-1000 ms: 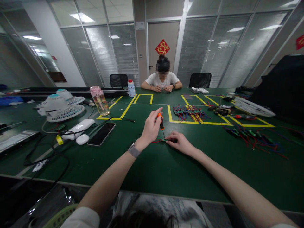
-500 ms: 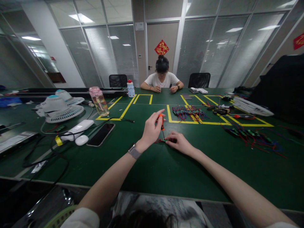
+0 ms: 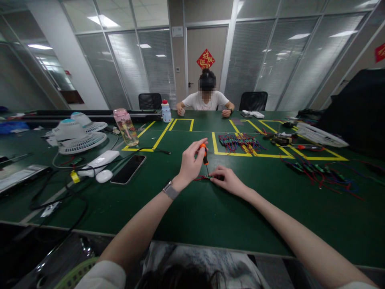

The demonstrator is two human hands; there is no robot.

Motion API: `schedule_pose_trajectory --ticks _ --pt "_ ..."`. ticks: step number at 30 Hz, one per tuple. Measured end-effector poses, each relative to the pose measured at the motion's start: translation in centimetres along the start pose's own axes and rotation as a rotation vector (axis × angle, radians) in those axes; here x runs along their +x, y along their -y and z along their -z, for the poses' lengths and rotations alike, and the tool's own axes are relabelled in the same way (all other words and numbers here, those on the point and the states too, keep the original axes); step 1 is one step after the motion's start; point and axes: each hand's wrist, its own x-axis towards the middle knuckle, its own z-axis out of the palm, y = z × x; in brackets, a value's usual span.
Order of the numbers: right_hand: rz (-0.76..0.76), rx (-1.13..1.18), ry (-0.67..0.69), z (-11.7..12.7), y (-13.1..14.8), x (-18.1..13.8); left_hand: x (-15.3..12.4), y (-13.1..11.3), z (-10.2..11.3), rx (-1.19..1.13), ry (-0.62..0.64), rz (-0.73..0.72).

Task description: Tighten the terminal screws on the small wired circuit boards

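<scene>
My left hand (image 3: 191, 161) is closed around the orange and black handle of a screwdriver (image 3: 205, 155), held upright. Its thin shaft points down, with the tip at a small green circuit board (image 3: 207, 177) on the table. Red wires run from the board's left side. Low on the table, my right hand (image 3: 227, 180) pinches the board's right end between thumb and fingertips, which hide part of it. The exact spot under the screwdriver tip is too small to make out.
Wired circuit boards (image 3: 240, 142) lie in a bundle inside yellow tape, with more boards (image 3: 315, 170) at right. A phone (image 3: 128, 169), a white earbud case (image 3: 104, 176), cables, a pink-lidded bottle (image 3: 126, 127) and fans (image 3: 81, 140) stand left. A person (image 3: 206, 98) sits opposite.
My hands, the screwdriver and the board stay nearly in place. Across the table, the other person's hands have moved farther apart, one raised slightly at the left.
</scene>
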Motion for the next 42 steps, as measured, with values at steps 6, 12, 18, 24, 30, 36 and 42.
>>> schedule_pose_trajectory --ticks 6,12,18,24,30,36,42 --pt "0.000 0.000 0.000 0.0 0.1 0.0 0.2 -0.4 0.1 0.008 -0.003 -0.031" --pt "-0.011 0.004 0.001 0.1 0.2 0.0 0.3 -0.9 0.3 0.104 -0.026 -0.054" --pt "-0.002 0.017 0.005 0.1 0.0 0.0 0.2 -0.5 0.0 0.012 0.033 -0.014" --pt "0.006 0.019 0.001 0.0 -0.1 -0.1 0.2 -0.8 0.0 0.100 -0.006 -0.089" --pt "0.004 0.020 -0.001 -0.1 -0.2 0.0 0.0 -0.6 -0.2 0.066 0.024 -0.124" --pt "0.014 0.020 -0.003 0.0 0.0 -0.1 0.1 -0.8 -0.1 0.030 0.054 -0.131" --pt "-0.005 0.012 -0.002 0.1 0.1 -0.1 0.2 -1.2 0.0 0.076 0.010 -0.087"
